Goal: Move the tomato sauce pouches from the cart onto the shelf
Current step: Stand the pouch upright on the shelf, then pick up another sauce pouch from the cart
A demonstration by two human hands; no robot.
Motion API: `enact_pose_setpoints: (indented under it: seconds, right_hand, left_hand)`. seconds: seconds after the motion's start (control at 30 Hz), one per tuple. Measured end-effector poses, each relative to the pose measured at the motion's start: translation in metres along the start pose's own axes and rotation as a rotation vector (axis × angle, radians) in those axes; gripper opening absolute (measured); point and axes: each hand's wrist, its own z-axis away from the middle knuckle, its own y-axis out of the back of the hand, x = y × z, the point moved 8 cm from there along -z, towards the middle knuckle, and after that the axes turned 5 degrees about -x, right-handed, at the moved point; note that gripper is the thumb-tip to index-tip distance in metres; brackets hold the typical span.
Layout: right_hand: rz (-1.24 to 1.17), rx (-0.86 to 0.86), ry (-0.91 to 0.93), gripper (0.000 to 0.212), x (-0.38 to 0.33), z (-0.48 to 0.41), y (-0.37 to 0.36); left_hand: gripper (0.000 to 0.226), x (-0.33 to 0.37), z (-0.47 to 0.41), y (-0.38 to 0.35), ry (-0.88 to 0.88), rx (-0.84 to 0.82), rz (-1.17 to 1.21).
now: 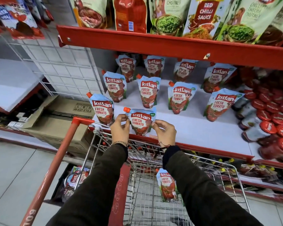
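A blue-and-red tomato sauce pouch [141, 121] with an orange cap stands upright at the front edge of the white shelf [199, 128]. My left hand [120, 128] pinches its left side and my right hand [164, 132] pinches its right side. Several matching pouches [148, 91] stand in rows behind it on the same shelf. One more pouch [167, 185] stands inside the wire cart [144, 201] below, between my forearms.
Red-lidded jars [271, 121] lie stacked at the shelf's right end. Chutney and chilli sauce packs [204, 15] fill the red-edged shelf above. The cart's red handle [55, 160] runs down the left. Cardboard boxes [60, 121] sit to the left, more pouches [75, 178] on the floor.
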Motion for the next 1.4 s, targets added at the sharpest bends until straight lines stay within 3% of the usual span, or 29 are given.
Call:
enact_pose_setpoints:
  seconds: [0.47,0.77,0.87,1.0,1.2,1.33,1.4]
  right_hand:
    - [0.125,-0.062,0.017,0.022,-0.006,0.006,0.000]
    - [0.095,-0.030,-0.067,0.026,0.030,0.045,0.036]
    - [0.126,-0.028,-0.085,0.026,0.050,0.064,0.050]
    - [0.197,-0.051,-0.182,0.022,0.104,0.080,0.071]
    - [0.286,-0.072,-0.423,0.027,0.204,0.099,0.107]
    - [0.291,-0.117,-0.612,0.004,0.268,0.102,0.116]
    - [0.364,-0.144,-0.634,0.022,0.299,0.101,0.116]
  left_hand:
    - [0.024,-0.009,0.009,-0.003,0.018,-0.023,0.055]
    - [0.027,-0.018,0.077,-0.012,-0.018,0.084,0.192]
    - [0.026,-0.030,0.110,-0.039,-0.065,0.005,0.114]
    - [0.025,-0.072,0.150,-0.083,0.002,-0.134,0.026]
    - [0.022,-0.153,0.200,-0.134,0.250,-0.326,-0.062]
    - [0.029,-0.204,0.222,-0.161,0.430,-0.411,-0.202]
    - [0.030,-0.226,0.228,-0.176,0.460,-0.464,-0.253]
